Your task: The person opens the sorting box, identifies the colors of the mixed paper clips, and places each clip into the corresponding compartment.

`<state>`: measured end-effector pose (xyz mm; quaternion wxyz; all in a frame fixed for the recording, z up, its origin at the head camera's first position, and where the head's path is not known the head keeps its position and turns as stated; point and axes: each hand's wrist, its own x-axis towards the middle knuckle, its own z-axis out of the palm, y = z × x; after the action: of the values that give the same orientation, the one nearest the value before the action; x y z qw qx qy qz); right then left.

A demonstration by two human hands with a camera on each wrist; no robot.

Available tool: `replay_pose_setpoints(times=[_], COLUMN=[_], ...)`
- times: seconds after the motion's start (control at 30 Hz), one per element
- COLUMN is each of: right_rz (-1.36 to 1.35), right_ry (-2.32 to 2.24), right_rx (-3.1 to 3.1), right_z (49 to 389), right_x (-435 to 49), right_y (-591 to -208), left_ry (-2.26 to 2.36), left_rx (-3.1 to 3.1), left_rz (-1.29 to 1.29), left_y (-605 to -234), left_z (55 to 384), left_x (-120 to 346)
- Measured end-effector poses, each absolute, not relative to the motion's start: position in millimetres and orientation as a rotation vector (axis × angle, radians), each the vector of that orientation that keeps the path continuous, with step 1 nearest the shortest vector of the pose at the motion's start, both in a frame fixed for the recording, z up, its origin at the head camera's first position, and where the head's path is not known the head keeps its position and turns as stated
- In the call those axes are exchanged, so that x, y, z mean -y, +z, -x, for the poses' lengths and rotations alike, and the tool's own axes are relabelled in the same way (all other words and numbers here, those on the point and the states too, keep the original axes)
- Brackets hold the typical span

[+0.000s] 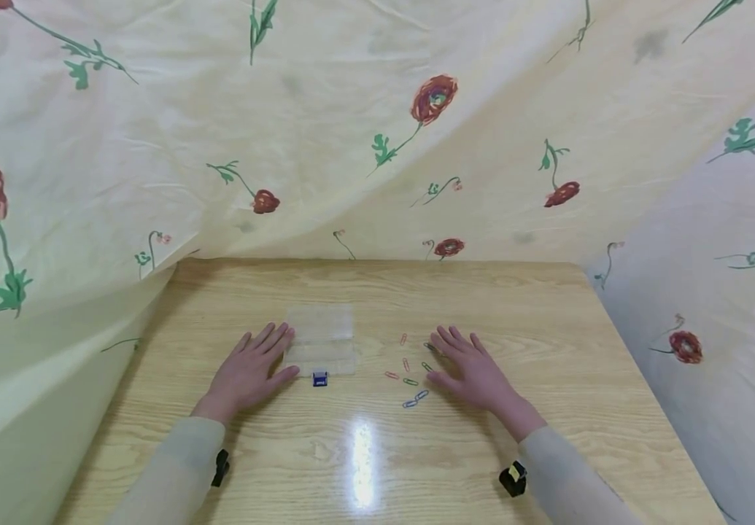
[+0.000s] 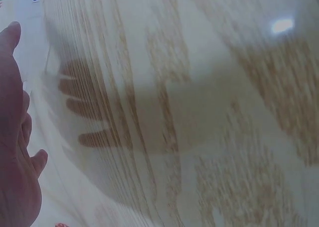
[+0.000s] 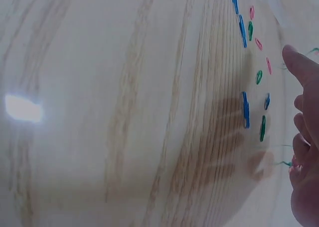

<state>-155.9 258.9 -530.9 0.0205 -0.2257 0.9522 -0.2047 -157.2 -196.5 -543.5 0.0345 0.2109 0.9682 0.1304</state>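
My left hand [image 1: 246,375] is at the left side of a clear, flat plastic pouch [image 1: 320,324], its fingers straight and spread. A small blue piece [image 1: 320,379] sits at the pouch's near edge; its kind is too small to tell. My right hand [image 1: 472,375], also with spread fingers, is just right of several scattered paper clips: pink ones [image 1: 406,364], green ones [image 1: 411,381] and blue ones [image 1: 410,403]. Neither hand holds anything. In the right wrist view, the blue paper clips [image 3: 245,110] and others lie left of the right hand [image 3: 306,197].
The wood-grain table [image 1: 364,292] has a glossy top with a bright light reflection near the front. A flowered cloth [image 1: 338,131] hangs behind it and along both sides. A black wrist device [image 1: 513,479] is on the right forearm, another [image 1: 220,467] on the left.
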Motion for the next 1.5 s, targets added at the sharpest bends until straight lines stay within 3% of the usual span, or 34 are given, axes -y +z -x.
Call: replay_pose_setpoints(times=[0.6, 1.0, 1.5], right_rz=[0.563, 0.512, 0.475], right_ry=[-0.938, -0.983, -1.078], right_rx=[-2.804, -2.867, -2.875], right_z=[180, 175, 178], right_x=[-272, -303, -302], right_y=[-529, -542, -554], left_ry=[0.418, 0.407, 0.407], left_rx=[-2.965, -2.961, -2.947], left_rz=[-0.651, -0.661, -0.649], left_y=[-547, -544, -543], left_z=[157, 158, 158], left_x=[196, 197, 197])
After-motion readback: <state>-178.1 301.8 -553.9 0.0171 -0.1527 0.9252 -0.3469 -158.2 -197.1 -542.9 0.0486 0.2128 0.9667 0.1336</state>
